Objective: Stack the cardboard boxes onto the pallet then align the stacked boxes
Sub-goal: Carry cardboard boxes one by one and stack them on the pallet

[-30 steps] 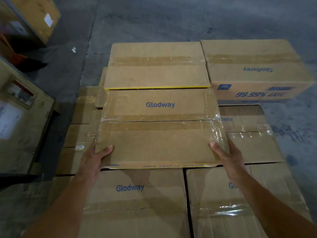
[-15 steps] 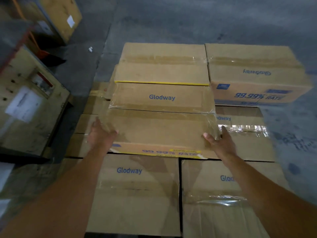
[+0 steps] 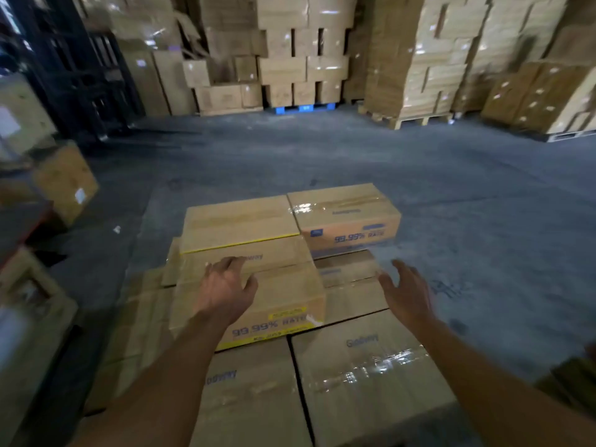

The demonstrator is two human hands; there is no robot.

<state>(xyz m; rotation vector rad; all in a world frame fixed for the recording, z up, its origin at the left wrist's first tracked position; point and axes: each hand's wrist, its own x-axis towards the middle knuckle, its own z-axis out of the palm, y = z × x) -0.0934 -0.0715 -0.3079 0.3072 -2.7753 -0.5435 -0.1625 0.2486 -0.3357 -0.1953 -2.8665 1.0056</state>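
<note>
I am looking over a grey concrete floor [image 3: 451, 195] in a dim warehouse. Tall carton stacks [image 3: 303, 59] line the far wall from eleven to two o'clock, one on a blue pallet [image 3: 303, 108] at twelve and another on a wooden pallet [image 3: 416, 119] at one. A dark metal frame [image 3: 74, 59] fills ten o'clock, and a wooden crate [image 3: 29, 304] sits at nine. Low in the middle of my view lie the cardboard boxes in two layers. At six o'clock the near-left box [image 3: 254, 401] and near-right box [image 3: 371, 375] lie side by side. Resting on the layer behind them is the top box [image 3: 283, 295], with blurred "99.99% RATE" print on its near face. It butts against a yellow-edged box [image 3: 238, 221] at its twelve o'clock, and a far-right box [image 3: 345, 217] lies at its one o'clock. My left hand [image 3: 225, 290] is over the left part of the top box's lid with its fingers loosely spread, gripping nothing; the blur hides whether it touches. My right hand [image 3: 408, 293] is at the box's three o'clock, clear of it, fingers splayed and empty, above a lower box [image 3: 351, 301]. The hands are well apart.
</note>
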